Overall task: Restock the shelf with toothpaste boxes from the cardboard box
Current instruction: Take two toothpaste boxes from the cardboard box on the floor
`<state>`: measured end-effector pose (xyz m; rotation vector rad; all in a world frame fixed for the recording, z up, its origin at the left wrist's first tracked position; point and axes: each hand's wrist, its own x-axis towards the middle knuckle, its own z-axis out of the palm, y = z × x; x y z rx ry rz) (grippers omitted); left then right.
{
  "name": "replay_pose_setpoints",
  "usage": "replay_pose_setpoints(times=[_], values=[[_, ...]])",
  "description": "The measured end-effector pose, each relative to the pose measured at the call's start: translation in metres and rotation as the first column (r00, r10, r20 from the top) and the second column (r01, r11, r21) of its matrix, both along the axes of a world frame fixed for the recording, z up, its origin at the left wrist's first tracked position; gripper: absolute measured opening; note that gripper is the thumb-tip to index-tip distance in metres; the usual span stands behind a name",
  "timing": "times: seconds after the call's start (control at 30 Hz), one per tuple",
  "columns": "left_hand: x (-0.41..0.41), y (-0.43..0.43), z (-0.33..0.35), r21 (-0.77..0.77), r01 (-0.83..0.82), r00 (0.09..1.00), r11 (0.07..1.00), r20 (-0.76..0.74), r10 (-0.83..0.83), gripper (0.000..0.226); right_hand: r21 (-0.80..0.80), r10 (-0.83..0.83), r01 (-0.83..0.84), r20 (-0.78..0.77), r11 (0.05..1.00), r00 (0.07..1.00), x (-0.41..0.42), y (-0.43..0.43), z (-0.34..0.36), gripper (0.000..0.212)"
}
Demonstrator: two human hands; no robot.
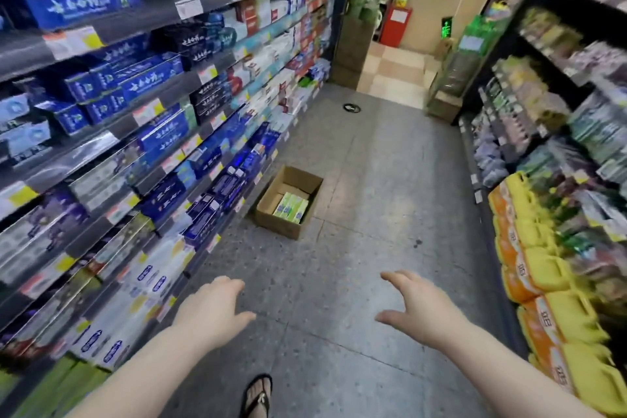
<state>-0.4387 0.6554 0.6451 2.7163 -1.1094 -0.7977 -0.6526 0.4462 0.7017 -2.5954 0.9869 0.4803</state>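
Note:
An open cardboard box (pixel 295 227) stands on the floor against the foot of the left shelving, some way ahead of me. Inside it lie a few green and white toothpaste boxes (pixel 291 208), side by side. The left shelving (pixel 142 122) carries rows of blue, white and dark toothpaste boxes on several levels. My left hand (pixel 212 307) and my right hand (pixel 414 304) reach forward over the floor, well short of the cardboard box. Both hold nothing, and their fingers are spread and relaxed.
The aisle floor (pixel 373 187) runs ahead between two shelf units. Yellow and orange jugs (pixel 543 282) line the lower right shelves. A foot in a black sandal (pixel 257 395) shows at the bottom. A step (pixel 393 92) rises at the aisle's far end.

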Motion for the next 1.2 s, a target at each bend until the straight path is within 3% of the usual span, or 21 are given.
replay_pose_setpoints(times=[0.3,0.53,0.7,0.9,1.2], values=[[0.096,-0.211,0.018,-0.031,0.177,0.984,0.984,0.023,-0.176,0.064,0.002,-0.120,0.120,-0.044,0.993,0.992,0.071,-0.155,0.008,0.072],[0.131,-0.357,-0.007,0.000,0.138,0.990,0.990,0.006,-0.138,0.062,0.000,-0.055,0.055,-0.038,0.998,0.998,0.118,-0.313,-0.011,0.074],[0.144,-0.453,-0.025,0.066,-0.004,0.997,0.998,-0.082,0.009,0.061,0.044,0.048,-0.044,-0.114,0.998,0.992,0.146,-0.439,-0.019,0.074],[0.162,-0.523,-0.035,-0.017,-0.219,0.967,0.976,-0.134,0.215,0.054,0.065,0.207,-0.198,-0.208,0.978,0.956,0.220,-0.556,-0.026,0.072],[0.261,-0.521,-0.100,0.131,-0.606,0.769,0.785,-0.158,0.619,0.057,0.146,0.545,-0.525,-0.223,0.838,0.808,0.426,-0.626,-0.081,0.069]])
